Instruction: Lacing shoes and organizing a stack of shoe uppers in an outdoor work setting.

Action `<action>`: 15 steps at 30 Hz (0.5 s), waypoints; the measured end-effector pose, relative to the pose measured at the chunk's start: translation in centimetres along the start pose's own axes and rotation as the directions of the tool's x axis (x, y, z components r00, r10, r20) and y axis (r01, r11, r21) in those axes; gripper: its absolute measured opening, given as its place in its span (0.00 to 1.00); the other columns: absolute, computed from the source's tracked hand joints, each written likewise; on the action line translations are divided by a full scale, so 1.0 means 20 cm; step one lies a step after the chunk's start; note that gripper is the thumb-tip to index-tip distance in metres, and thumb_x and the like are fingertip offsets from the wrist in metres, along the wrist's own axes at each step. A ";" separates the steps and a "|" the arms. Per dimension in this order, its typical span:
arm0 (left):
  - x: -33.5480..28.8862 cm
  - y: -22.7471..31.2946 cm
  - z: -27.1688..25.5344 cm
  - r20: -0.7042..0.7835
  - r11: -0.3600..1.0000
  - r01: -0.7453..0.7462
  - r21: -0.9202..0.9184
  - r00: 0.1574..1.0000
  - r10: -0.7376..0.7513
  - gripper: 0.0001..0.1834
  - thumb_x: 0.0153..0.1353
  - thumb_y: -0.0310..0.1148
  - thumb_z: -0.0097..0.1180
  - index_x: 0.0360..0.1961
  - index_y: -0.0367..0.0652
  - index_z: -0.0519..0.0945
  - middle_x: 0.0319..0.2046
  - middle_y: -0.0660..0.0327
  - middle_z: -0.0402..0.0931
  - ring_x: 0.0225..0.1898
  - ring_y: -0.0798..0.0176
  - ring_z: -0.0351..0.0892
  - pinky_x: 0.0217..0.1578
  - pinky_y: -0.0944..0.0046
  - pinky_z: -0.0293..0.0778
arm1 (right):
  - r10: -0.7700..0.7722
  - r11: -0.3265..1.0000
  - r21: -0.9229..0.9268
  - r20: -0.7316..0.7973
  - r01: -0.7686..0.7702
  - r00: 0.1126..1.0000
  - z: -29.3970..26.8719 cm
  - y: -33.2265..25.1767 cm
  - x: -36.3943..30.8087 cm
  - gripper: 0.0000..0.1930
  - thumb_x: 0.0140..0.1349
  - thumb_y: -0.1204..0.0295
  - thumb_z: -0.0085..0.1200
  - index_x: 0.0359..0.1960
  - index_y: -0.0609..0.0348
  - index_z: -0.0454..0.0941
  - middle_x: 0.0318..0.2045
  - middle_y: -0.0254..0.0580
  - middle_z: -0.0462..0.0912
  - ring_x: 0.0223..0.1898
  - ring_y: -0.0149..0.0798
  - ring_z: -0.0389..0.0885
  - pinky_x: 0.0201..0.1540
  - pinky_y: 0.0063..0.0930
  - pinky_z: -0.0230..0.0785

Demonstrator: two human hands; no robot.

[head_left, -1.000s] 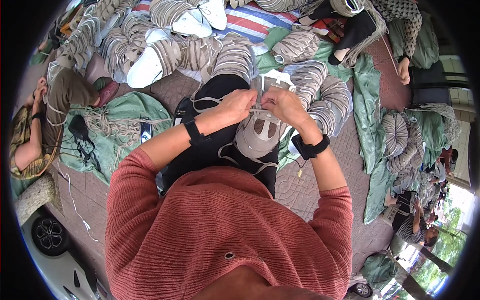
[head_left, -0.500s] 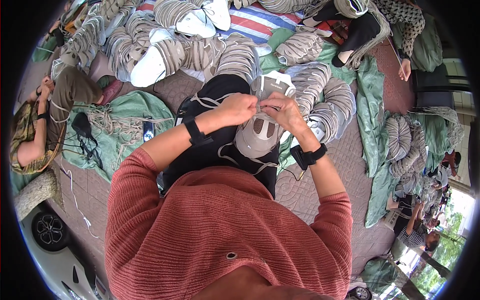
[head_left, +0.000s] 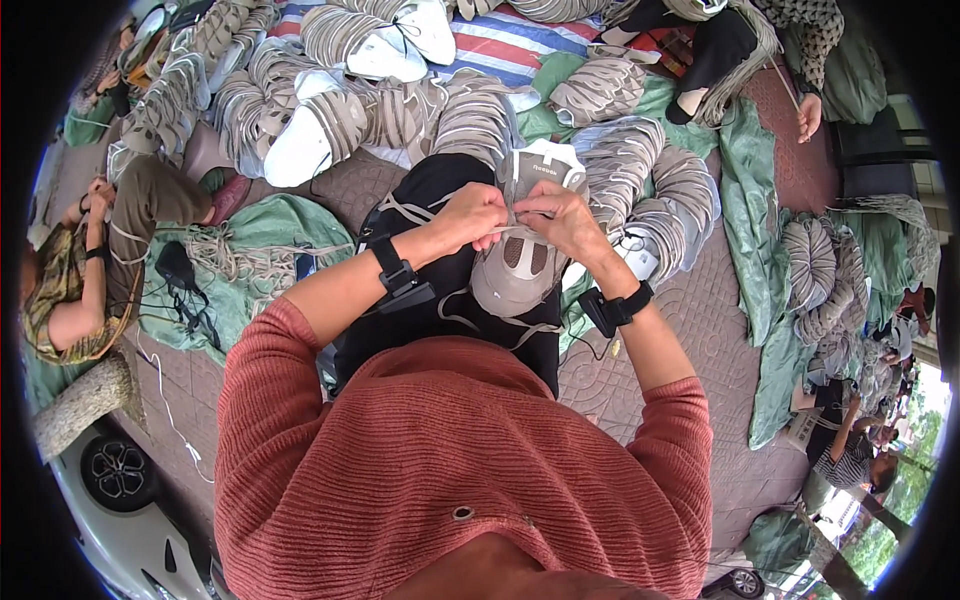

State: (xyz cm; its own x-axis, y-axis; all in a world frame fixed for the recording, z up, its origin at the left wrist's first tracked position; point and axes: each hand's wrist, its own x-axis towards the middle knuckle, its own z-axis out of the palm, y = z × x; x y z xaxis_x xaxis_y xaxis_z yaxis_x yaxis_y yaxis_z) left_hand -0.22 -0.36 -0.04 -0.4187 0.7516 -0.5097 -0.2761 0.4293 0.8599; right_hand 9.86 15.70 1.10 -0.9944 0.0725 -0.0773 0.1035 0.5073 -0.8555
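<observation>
On my lap lies a grey-beige shoe upper (head_left: 513, 287), toe toward me, with a perforated toe and a pale-edged tongue end farther off. My left hand (head_left: 470, 218) is closed in a pinch on a shoelace at the left of the lacing. Just beside it, my right hand (head_left: 562, 216) pinches with thumb and forefinger over the same lacing. The fingertips of both hands nearly meet, and what exactly lies between the right ones is hidden. Loose laces (head_left: 408, 211) trail across my dark trousers at the left.
Stacked shoe uppers (head_left: 608, 165) stand right of my lap, with more bundles (head_left: 475, 110) ahead. A green sheet (head_left: 300, 222) at the left bears loose laces and a black item (head_left: 175, 265). Another person sits at the left (head_left: 75, 310). A car (head_left: 120, 510) stands lower left.
My left hand has turned slightly and drawn a little left and toward me, still pinching the lace. My right hand keeps nearly the same place. The whole view has shifted slightly.
</observation>
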 end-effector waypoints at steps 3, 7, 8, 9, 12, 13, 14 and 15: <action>0.00 0.00 -0.02 -0.075 0.806 -0.260 0.533 0.933 0.351 0.07 0.54 0.30 0.54 0.23 0.38 0.72 0.14 0.57 0.72 0.13 0.58 0.70 0.14 0.63 0.65 | -0.019 0.999 -0.030 -0.018 0.019 1.000 0.00 0.00 0.01 0.09 0.49 0.76 0.58 0.33 0.53 0.82 0.27 0.34 0.75 0.30 0.35 0.77 0.33 0.26 0.68; 0.01 0.00 -0.04 -0.002 0.529 -0.355 0.771 0.830 0.558 0.12 0.50 0.33 0.60 0.22 0.39 0.70 0.15 0.54 0.72 0.19 0.45 0.71 0.22 0.54 0.67 | -0.013 0.972 -0.233 -0.047 0.001 0.999 0.01 -0.03 0.05 0.07 0.49 0.74 0.58 0.31 0.52 0.81 0.28 0.35 0.76 0.32 0.40 0.78 0.34 0.31 0.69; 0.01 -0.01 -0.05 0.006 0.537 -0.364 0.761 0.832 0.555 0.12 0.50 0.34 0.60 0.24 0.39 0.70 0.16 0.54 0.72 0.19 0.46 0.71 0.22 0.54 0.68 | -0.034 0.967 -0.254 -0.016 0.029 0.999 0.00 -0.04 0.06 0.06 0.49 0.73 0.58 0.30 0.53 0.81 0.29 0.36 0.77 0.33 0.43 0.78 0.35 0.33 0.69; 0.00 0.00 -0.05 0.028 0.522 -0.369 0.769 0.836 0.549 0.12 0.50 0.34 0.60 0.24 0.39 0.70 0.16 0.54 0.72 0.19 0.46 0.71 0.22 0.54 0.68 | -0.050 0.960 -0.275 0.011 0.051 0.999 0.00 -0.03 0.07 0.05 0.48 0.71 0.58 0.29 0.53 0.80 0.29 0.37 0.77 0.33 0.46 0.78 0.35 0.36 0.69; -0.09 0.05 -0.02 0.041 0.609 -0.451 0.653 0.823 0.566 0.12 0.50 0.35 0.60 0.29 0.40 0.71 0.25 0.56 0.73 0.25 0.49 0.73 0.26 0.54 0.69 | -0.139 0.919 -0.365 0.047 0.147 0.989 -0.01 0.04 0.10 0.07 0.47 0.70 0.59 0.29 0.56 0.80 0.26 0.37 0.77 0.31 0.43 0.78 0.34 0.33 0.68; -0.12 0.08 -0.02 0.138 0.518 -0.499 0.695 0.799 0.585 0.12 0.51 0.35 0.60 0.32 0.41 0.72 0.29 0.56 0.71 0.30 0.51 0.73 0.28 0.55 0.69 | -0.137 0.924 -0.358 0.026 0.137 0.990 -0.04 0.06 0.11 0.07 0.47 0.70 0.59 0.29 0.56 0.80 0.26 0.37 0.77 0.31 0.43 0.78 0.34 0.33 0.68; -0.13 0.10 -0.02 0.236 0.422 -0.547 0.723 0.769 0.594 0.13 0.51 0.34 0.60 0.34 0.41 0.72 0.33 0.57 0.69 0.35 0.53 0.73 0.30 0.56 0.69 | -0.082 0.982 -0.156 0.151 0.105 0.985 -0.08 0.09 0.13 0.08 0.49 0.71 0.57 0.31 0.59 0.79 0.27 0.35 0.76 0.28 0.36 0.75 0.31 0.28 0.66; -0.13 0.09 -0.04 0.343 0.291 -0.592 0.752 0.728 0.593 0.11 0.51 0.32 0.60 0.33 0.41 0.74 0.36 0.58 0.65 0.40 0.55 0.69 0.34 0.57 0.69 | -0.068 0.997 0.044 0.296 0.057 0.953 -0.11 0.11 0.14 0.08 0.51 0.72 0.56 0.32 0.61 0.79 0.27 0.33 0.76 0.24 0.29 0.72 0.27 0.23 0.63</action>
State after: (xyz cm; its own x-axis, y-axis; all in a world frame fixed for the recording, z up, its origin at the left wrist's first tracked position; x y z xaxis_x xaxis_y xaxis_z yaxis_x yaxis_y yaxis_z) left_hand -0.38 -2.04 2.91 -0.1718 0.9739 0.1486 0.8175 0.0568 0.5731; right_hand 7.30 18.85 0.19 -0.9612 -0.2193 -0.1671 0.0454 0.4719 -0.8805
